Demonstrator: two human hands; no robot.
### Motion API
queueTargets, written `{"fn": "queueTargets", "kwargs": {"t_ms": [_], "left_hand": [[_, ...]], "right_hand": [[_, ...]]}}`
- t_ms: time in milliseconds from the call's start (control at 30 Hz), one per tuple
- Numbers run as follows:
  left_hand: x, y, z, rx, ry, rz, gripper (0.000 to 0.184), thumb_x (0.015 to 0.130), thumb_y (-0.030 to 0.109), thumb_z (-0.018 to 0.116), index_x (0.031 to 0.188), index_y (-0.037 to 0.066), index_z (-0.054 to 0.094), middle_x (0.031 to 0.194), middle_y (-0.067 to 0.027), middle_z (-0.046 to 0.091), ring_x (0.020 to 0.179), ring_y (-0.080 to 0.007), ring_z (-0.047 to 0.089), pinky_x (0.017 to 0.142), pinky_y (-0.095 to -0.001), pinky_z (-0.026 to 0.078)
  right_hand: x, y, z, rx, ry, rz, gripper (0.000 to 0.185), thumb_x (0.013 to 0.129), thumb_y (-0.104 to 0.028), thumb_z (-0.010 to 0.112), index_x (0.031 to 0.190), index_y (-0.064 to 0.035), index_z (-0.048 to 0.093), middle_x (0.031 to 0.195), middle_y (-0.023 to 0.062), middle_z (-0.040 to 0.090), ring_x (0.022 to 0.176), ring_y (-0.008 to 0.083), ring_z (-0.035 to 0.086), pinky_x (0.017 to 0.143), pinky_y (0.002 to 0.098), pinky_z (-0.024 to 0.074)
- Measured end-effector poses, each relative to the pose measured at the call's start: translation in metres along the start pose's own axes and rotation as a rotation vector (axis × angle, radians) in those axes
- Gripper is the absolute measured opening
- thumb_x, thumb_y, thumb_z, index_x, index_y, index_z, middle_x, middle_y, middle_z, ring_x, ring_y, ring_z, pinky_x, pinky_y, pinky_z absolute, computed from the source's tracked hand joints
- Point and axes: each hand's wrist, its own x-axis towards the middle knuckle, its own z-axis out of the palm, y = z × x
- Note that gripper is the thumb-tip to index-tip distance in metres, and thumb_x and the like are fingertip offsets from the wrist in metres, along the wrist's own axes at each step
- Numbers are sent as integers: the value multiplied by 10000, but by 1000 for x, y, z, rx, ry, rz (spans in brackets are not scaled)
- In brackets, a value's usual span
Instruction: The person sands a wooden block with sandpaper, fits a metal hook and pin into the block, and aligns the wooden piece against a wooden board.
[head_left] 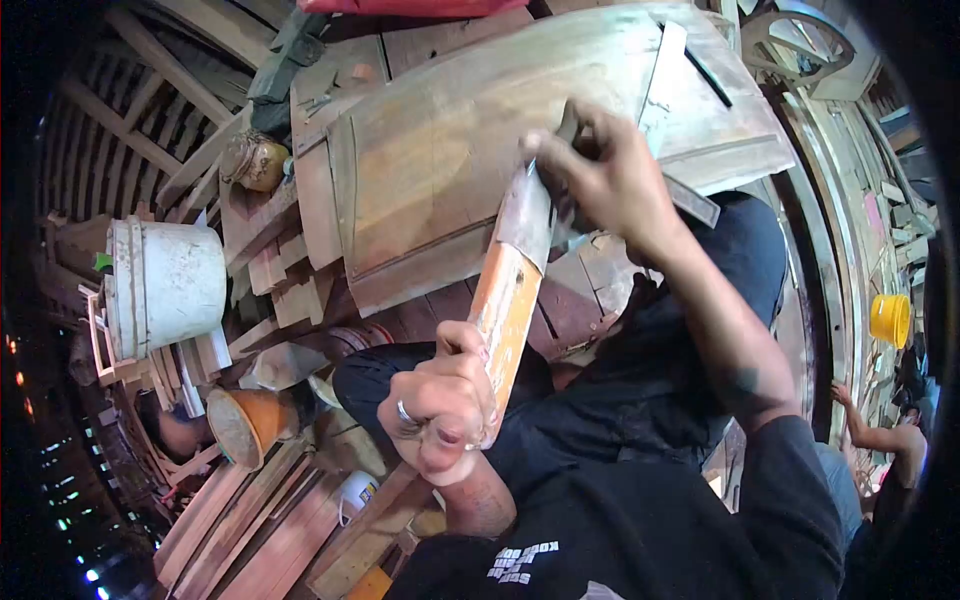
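Observation:
My left hand (440,405), with a ring on one finger, is wrapped round the lower end of a long, flat tool with a worn orange handle (508,300). A grey, metal-looking sleeve (525,220) covers its upper part, and the tool points up and away from me. At its far tip is my right hand (605,165), fingers curled and slightly blurred. Something small and dark may be between those fingers, but I cannot make it out. Behind both hands lies a broad, curved wooden panel (430,150) with dusty edges.
On the panel's right rest a pale strip (665,70) and a dark rod (708,78). To the left are a white bucket (170,285), a jar (255,162), an orange cone-shaped container (240,425) and stacked planks (270,540). Another person (890,445) and a yellow bucket (889,320) are at right.

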Motion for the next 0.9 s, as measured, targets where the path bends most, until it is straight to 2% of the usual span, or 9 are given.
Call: {"fn": "queueTargets", "kwargs": {"t_ms": [233, 300, 333, 467, 567, 700, 733, 833, 900], "left_hand": [[0, 1, 1, 23, 19, 13, 443, 938, 300, 672, 592, 86, 496, 466, -6, 493, 427, -142, 473, 816, -418, 398], [0, 1, 2, 2, 12, -3, 440, 941, 296, 675, 596, 87, 498, 466, -2, 482, 436, -142, 474, 837, -420, 393], [4, 1, -5, 81, -150, 31, 468, 1072, 328, 546, 645, 154, 470, 460, 27, 494, 423, -130, 464, 864, -417, 356], [5, 1, -5, 81, -128, 48, 474, 1062, 325, 556, 627, 158, 465, 449, 29, 490, 427, -130, 479, 867, -412, 355], [4, -1, -6, 91, -190, 53, 397, 1064, 314, 552, 707, 144, 506, 477, 27, 512, 429, -129, 466, 866, -421, 354], [4, 1, -1, 123, -134, 52, 428, 1050, 309, 566, 666, 141, 481, 471, 18, 507, 435, -135, 481, 853, -427, 361], [0, 1, 4, 53, -7, 29, 350, 870, 258, 702, 638, 63, 527, 484, -17, 488, 436, -154, 445, 771, -417, 389], [3, 3, 3, 72, -79, 25, 339, 852, 257, 701, 632, 66, 526, 489, -18, 494, 438, -153, 447, 775, -416, 389], [-2, 3, 6, 78, -37, 15, 327, 834, 253, 702, 627, 67, 529, 494, -18, 497, 438, -156, 447, 779, -413, 389]], "right_hand": [[-1, 5, 2, 23, 55, 0, 431, 963, -346, 801, 824, 13, 605, 597, 132, 603, 543, 159, 556, 530, 385, 449], [-14, -2, 5, 19, -45, 18, 442, 951, -367, 808, 828, 17, 626, 623, 158, 636, 556, 200, 625, 552, 405, 486], [-14, -4, 4, 9, -52, 15, 439, 946, -368, 810, 836, 25, 648, 639, 167, 659, 576, 223, 663, 564, 412, 506], [4, 1, 1, -29, 72, 7, 426, 949, -357, 809, 850, 32, 667, 640, 168, 650, 585, 200, 639, 555, 422, 491], [-12, -7, 2, 14, -90, -22, 443, 951, -378, 806, 854, 32, 670, 644, 178, 653, 589, 205, 641, 583, 426, 502], [9, 1, -3, -108, 25, 66, 435, 951, -382, 800, 890, 29, 674, 717, 225, 684, 641, 274, 702, 622, 446, 526], [2, -5, -2, -96, 30, -40, 432, 949, -380, 803, 887, 28, 675, 712, 220, 680, 643, 281, 701, 623, 447, 527], [-5, -4, -2, -67, -77, 0, 443, 955, -370, 800, 862, 37, 651, 650, 208, 640, 602, 269, 673, 600, 440, 517], [10, 4, -3, -93, 51, -13, 468, 952, -378, 807, 839, 38, 623, 622, 198, 612, 584, 221, 625, 592, 421, 500]]}}
